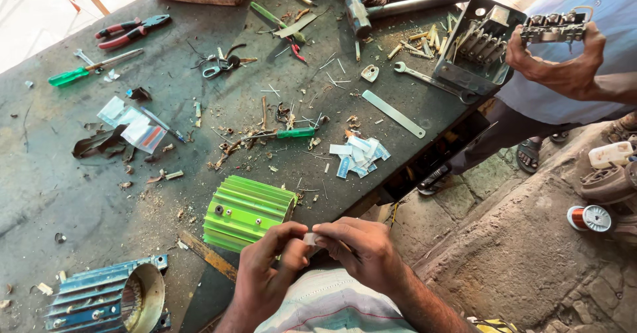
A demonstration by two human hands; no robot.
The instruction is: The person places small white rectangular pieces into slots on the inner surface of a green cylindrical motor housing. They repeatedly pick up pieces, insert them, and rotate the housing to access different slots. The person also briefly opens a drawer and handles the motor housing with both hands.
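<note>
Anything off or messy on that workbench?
Yes: wood splinters and scraps litter the bench, and small white slips lie in a loose pile near its edge. Both hands, left hand and right hand, pinch one slip.

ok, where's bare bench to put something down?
Barest patch: far-left bench, between the dark scrap and the blue motor housing. A smaller gap lies left of the green housing. The middle and top around the hammer are crowded with tools and scraps.

A hammer [371,11], red pliers [129,30] and a green screwdriver [86,69] lie on the workbench [53,174].
</note>
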